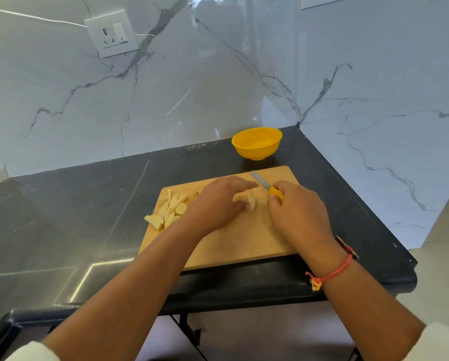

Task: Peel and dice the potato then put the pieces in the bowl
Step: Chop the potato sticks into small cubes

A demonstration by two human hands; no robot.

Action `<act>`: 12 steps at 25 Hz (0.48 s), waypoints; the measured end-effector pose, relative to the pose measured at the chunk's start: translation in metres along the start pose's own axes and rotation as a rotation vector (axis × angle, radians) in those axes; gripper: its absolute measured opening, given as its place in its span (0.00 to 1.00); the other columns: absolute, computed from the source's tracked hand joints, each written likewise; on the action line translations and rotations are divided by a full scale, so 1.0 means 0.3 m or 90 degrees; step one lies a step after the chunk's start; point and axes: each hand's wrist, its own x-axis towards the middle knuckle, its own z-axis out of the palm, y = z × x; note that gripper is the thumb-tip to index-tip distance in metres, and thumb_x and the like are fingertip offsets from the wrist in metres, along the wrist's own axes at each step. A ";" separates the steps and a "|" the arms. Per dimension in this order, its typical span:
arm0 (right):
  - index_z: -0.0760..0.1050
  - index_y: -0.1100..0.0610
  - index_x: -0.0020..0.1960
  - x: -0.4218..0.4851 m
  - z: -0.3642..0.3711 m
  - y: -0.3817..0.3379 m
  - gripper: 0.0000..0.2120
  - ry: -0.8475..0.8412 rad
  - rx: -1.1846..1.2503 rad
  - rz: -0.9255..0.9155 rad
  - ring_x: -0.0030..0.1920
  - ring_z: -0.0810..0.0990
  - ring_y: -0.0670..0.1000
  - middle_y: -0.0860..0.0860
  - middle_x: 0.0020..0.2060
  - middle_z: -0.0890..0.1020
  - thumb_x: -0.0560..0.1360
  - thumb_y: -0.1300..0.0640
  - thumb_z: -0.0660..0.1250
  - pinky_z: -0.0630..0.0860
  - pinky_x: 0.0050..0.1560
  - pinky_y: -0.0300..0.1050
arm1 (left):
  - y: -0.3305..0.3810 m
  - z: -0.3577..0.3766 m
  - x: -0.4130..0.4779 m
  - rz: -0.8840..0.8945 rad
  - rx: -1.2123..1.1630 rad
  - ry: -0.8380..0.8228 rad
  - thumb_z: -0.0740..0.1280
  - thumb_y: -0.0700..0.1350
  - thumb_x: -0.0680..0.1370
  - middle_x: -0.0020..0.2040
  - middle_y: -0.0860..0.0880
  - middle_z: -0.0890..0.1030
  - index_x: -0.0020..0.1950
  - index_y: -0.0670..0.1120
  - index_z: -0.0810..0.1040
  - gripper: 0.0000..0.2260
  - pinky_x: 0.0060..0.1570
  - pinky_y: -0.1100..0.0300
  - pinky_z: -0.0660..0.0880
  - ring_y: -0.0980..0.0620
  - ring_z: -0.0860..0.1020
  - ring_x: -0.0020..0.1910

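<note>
Hands work over wooden cutting board [244, 243]. Left hand [218, 204] lies mostly flat, fingers stretched forward, thumb against a peeled potato chunk [250, 200]. Right hand [296, 214] grips yellow-handled knife [269, 188], blade pointing away just beside the chunk. Cut potato pieces [170, 211] are heaped at the board's left edge. Yellow bowl [256, 149] sits on dark counter [75, 217] behind the board, inside plain yellow.

- The person is wearing white sleeves; the left sleeve [33, 351] and the right sleeve [443, 342] are showing only at their ends, leaving both forearms bare.
- A thin red-orange thread bracelet [332, 274] is circling the wrist behind the right hand [300, 214].
- Its knot is trailing a frayed yellowish tuft.
</note>
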 end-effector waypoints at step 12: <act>0.73 0.49 0.70 -0.005 -0.003 -0.013 0.19 0.004 0.000 -0.014 0.41 0.75 0.44 0.48 0.48 0.83 0.81 0.50 0.59 0.76 0.42 0.40 | -0.009 0.056 0.036 -0.104 -0.041 0.149 0.69 0.48 0.79 0.55 0.49 0.83 0.60 0.48 0.83 0.11 0.50 0.65 0.73 0.55 0.79 0.48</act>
